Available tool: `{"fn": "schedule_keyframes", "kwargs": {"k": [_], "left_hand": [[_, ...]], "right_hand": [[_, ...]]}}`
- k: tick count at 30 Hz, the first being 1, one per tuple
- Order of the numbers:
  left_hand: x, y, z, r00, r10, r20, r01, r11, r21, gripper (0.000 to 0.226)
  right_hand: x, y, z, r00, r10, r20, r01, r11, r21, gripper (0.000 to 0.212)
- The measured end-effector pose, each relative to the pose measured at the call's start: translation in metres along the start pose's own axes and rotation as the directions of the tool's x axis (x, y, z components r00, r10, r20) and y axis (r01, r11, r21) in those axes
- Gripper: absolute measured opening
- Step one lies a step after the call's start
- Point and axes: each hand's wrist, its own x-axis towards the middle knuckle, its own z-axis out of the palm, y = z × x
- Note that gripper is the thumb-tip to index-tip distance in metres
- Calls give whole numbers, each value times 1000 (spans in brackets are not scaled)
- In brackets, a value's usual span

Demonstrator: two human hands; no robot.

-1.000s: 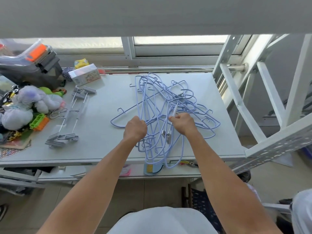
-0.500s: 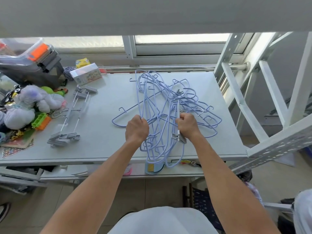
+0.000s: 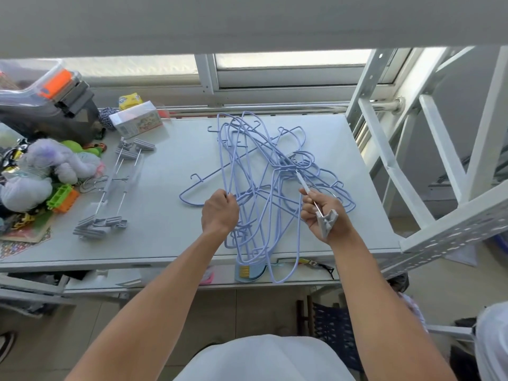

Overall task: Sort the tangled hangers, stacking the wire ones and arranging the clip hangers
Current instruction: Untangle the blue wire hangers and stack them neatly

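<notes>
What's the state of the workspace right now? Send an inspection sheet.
Surface: pale grey table top, hangers spread across it.
Job's things: tangle of lilac coated-wire hangers at centre; grey clip hangers laid together at left; one more grey clip hanger partly inside the tangle.
Clutter: pale plush toy, small printed box, dark tool case with orange latch, at left.
Hands: left hand grips wires of the tangle; right hand holds that clip hanger's rod.
Cables: nothing seen.
Surroundings: window frame behind; white metal frame at right.
</notes>
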Motion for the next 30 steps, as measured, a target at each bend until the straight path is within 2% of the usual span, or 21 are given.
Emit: {"fn": "schedule_keyframes", "kwargs": {"k": [6,9,11,13,16,19,20,21,24,25,27,28,29,30], "left_hand": [[2,-1,0,1000,6,8,-6,999,-39,31],[2,-4,-1,1000,23,-21,-24,997,-77,32],[2,-5,-3,998,34,-61,-38,997,-72,32],[4,-4,-5,992,52,-117,-56,998,-32,33],[7,-1,-9,973,81,-215,-77,997,26,34],[13,1,-16,944,111,-311,-106,994,34,33],[15,4,-20,940,101,-325,-114,993,-22,32],[18,8,-24,940,80,-331,-118,988,-96,31],[28,18,-35,934,23,-358,-131,951,-281,29],[32,19,-36,940,6,-341,-133,927,-351,29],[37,22,-38,966,-27,-257,-114,848,-517,28],[36,26,-38,980,-37,-193,-88,797,-598,25],[32,32,-37,991,-44,-128,-54,740,-671,23],[27,39,-36,997,-40,-72,-25,690,-724,23]], "right_hand": [[5,11,3,999,-40,22,41,998,-42,19],[11,11,12,995,-103,13,104,981,-164,18],[19,8,19,990,-142,-28,126,942,-311,17],[27,6,25,974,-206,-96,128,845,-520,19],[37,7,27,934,-332,-136,131,667,-733,26],[43,10,27,884,-449,-128,105,458,-883,17],[43,10,27,877,-463,-126,75,391,-918,12],[42,10,27,872,-474,-125,37,319,-947,15],[34,10,31,837,-539,-96,-22,142,-990,36],[30,11,34,800,-598,-54,0,91,-996,36],[22,12,43,680,-731,58,90,5,-996,28],[19,12,49,647,-756,104,153,-5,-988,23],[15,11,58,669,-731,135,240,39,-970,20],[13,11,67,734,-662,151,311,130,-942,26]]}}
